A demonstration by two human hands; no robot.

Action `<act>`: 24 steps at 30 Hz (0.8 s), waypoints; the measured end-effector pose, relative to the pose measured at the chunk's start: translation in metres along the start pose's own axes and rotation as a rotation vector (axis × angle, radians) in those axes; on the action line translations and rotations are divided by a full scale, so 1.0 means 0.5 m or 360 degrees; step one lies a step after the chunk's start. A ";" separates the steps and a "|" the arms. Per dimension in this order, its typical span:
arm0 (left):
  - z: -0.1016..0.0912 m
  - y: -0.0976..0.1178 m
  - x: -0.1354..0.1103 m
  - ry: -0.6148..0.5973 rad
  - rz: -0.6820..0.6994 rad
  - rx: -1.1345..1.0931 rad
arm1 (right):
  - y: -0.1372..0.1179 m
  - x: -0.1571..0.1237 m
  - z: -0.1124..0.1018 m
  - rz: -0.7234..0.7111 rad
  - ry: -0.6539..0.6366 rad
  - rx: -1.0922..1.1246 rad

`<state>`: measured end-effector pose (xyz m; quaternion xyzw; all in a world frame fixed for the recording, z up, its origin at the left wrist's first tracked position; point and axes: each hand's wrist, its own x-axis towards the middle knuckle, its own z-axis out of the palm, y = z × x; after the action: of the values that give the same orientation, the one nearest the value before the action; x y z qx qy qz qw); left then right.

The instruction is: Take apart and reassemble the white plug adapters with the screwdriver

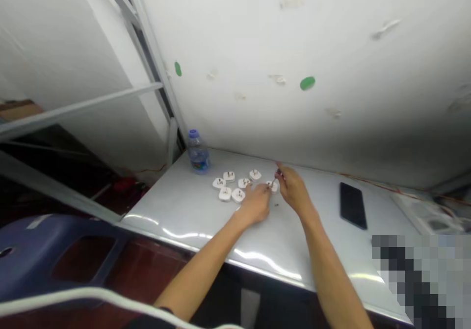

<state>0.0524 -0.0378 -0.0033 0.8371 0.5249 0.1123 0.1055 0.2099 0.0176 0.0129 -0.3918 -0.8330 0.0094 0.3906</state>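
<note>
Several white plugs with metal pins, such as this one (238, 195), lie pins up on the grey metal table, mostly to the left of my hands. My left hand (257, 203) is closed at the edge of another white plug (273, 187), steadying it on the table; its fingertips are partly hidden. My right hand (293, 187) grips a small screwdriver (280, 172) with a dark reddish handle, its thin shaft slanting down to that plug. Just in front of this plug lies a tiny dark piece (276, 205), too small to name.
A water bottle (198, 153) with a blue cap stands at the back left of the table (176, 206). To the right lies a black phone (352, 205). A white wall (250, 118) rises behind. A blue plastic chair (73, 265) and a white cable (91, 293) are at lower left.
</note>
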 end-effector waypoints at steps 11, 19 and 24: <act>-0.001 0.001 0.001 -0.0032 -0.0005 0.0041 | -0.013 0.004 -0.003 -0.0013 0.0047 0.0010; -0.004 0.002 0.002 -0.0053 -0.0024 0.0041 | -0.008 0.005 0.000 0.0006 -0.0040 0.0132; -0.006 0.003 0.000 -0.0030 -0.0014 0.0046 | -0.005 0.011 0.003 0.0036 0.0015 0.0117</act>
<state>0.0527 -0.0383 0.0002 0.8373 0.5291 0.0961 0.0988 0.2053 0.0196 0.0162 -0.3865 -0.8257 0.0427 0.4086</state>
